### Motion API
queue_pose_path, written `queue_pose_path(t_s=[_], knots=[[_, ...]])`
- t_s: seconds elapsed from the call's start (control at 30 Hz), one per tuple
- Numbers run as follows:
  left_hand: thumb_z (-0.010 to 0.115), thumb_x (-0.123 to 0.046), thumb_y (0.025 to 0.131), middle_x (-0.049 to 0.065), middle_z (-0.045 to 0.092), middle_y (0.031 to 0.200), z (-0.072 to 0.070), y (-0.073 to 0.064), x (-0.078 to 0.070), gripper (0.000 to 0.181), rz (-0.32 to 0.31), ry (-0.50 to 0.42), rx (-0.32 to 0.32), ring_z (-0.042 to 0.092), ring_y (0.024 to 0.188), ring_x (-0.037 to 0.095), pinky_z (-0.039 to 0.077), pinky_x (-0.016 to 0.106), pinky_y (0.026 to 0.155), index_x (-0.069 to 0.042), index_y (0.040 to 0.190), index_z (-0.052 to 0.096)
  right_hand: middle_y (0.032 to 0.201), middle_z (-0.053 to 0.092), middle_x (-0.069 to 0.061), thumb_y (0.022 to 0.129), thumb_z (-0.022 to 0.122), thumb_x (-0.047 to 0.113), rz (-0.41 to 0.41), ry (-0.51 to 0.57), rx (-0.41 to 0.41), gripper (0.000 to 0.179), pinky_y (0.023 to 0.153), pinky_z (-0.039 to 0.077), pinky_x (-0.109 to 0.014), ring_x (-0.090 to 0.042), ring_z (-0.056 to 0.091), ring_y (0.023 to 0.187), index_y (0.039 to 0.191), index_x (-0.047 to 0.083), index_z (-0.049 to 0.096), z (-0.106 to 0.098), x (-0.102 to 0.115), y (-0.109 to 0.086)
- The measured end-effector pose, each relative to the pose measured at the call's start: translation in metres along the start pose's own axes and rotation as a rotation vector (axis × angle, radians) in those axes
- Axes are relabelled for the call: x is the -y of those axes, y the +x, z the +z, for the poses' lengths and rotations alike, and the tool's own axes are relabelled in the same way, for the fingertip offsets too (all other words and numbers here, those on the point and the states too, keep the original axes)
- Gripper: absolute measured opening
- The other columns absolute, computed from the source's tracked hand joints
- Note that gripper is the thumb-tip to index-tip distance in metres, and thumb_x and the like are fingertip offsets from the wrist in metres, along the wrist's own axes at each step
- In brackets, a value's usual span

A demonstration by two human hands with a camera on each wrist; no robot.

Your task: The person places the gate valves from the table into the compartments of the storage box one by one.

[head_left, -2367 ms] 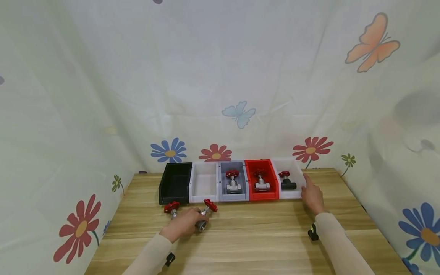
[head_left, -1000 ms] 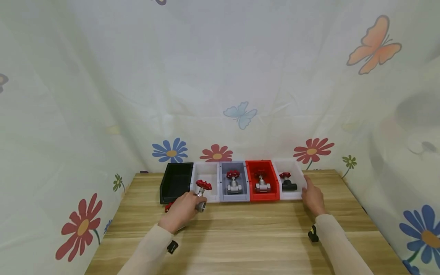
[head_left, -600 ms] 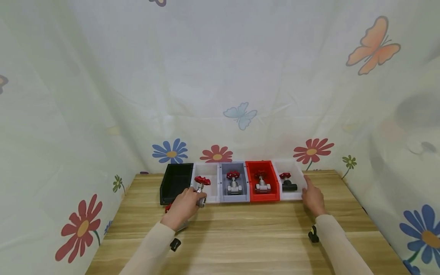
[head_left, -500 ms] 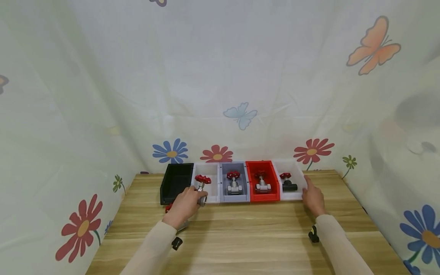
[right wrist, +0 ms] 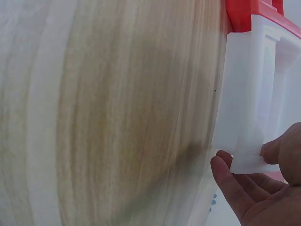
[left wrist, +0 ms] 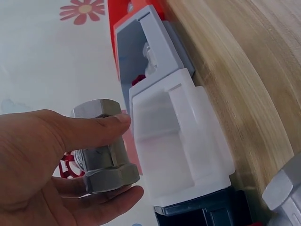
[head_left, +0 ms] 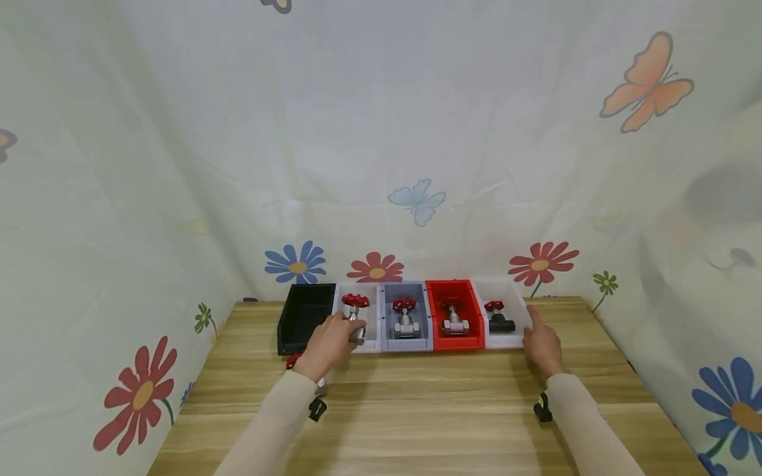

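Note:
My left hand [head_left: 329, 340] grips a silver gate valve [left wrist: 106, 162] by its metal body, thumb on one side and fingers on the other, red handwheel upward. Hand and valve hover over the front of the left white bin [left wrist: 197, 141], whose inside shows nothing in the left wrist view. At the row's right end, my right hand [head_left: 543, 344] pinches the outer wall of another white bin [right wrist: 242, 94] between thumb and fingers. That bin contains a black valve [head_left: 501, 324] with a red wheel. Partly hidden behind my left hand, another metal valve [left wrist: 284, 188] lies on the table.
The bins stand side by side near the back of the wooden table [head_left: 428, 416]. A black bin [head_left: 305, 346] forms the left end. The grey bin [head_left: 407, 344] and the red bin [head_left: 458, 341] each hold a silver valve. Patterned cloth hangs behind.
My left hand has carried the valve from the table forward, up and slightly right to the left white bin, turning its wheel upright. My right hand has stayed on its bin.

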State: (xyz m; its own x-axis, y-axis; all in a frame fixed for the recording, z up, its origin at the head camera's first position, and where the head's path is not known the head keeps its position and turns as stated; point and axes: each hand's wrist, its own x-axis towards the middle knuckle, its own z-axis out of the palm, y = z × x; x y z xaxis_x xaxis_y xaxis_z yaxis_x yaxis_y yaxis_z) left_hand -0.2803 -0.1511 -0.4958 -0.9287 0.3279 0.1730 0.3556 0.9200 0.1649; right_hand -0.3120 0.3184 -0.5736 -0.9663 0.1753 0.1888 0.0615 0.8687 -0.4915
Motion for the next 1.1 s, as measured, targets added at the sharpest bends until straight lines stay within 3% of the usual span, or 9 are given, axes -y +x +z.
queue_pose_path(t_s=[0.27,0.6,0.8,1.1], knots=[[0.083,-0.019,0.078,0.011,0.064,0.100,0.007,0.011,0.002,0.045,-0.026,-0.011,-0.009,0.060,0.087,0.024,0.057,0.045,0.077,-0.024,0.120,0.071,0.120,0.057,-0.042,0.098,0.046,0.007,-0.016,0.005,-0.010,0.053,0.083,0.047,-0.064,-0.056,0.060,0.100,0.149,0.002,0.033,0.001,0.001,0.000],[0.082,-0.018,0.079,0.012,0.063,0.101,0.014,0.023,0.001,0.045,-0.041,-0.030,-0.014,0.059,0.089,0.025,0.056,0.047,0.080,-0.026,0.122,0.070,0.124,0.055,-0.041,0.098,0.046,0.007,0.026,-0.001,0.009,0.054,0.087,0.046,-0.064,-0.056,0.059,0.104,0.150,0.002,0.030,-0.001,0.004,-0.002],[0.081,-0.015,0.080,0.013,0.063,0.104,0.026,0.028,0.008,0.045,-0.071,-0.068,-0.005,0.059,0.092,0.025,0.055,0.046,0.085,-0.025,0.122,0.070,0.123,0.055,-0.041,0.098,0.046,0.006,0.022,0.001,0.009,0.054,0.087,0.046,-0.064,-0.056,0.058,0.103,0.149,0.001,0.031,-0.001,0.003,-0.003],[0.078,-0.011,0.081,0.015,0.061,0.102,0.039,0.033,0.012,0.044,-0.038,-0.114,-0.027,0.059,0.091,0.027,0.055,0.046,0.081,-0.021,0.123,0.070,0.121,0.057,-0.041,0.098,0.046,0.006,-0.006,0.005,-0.010,0.054,0.085,0.047,-0.064,-0.056,0.060,0.099,0.149,0.000,0.031,0.000,0.003,-0.004]])
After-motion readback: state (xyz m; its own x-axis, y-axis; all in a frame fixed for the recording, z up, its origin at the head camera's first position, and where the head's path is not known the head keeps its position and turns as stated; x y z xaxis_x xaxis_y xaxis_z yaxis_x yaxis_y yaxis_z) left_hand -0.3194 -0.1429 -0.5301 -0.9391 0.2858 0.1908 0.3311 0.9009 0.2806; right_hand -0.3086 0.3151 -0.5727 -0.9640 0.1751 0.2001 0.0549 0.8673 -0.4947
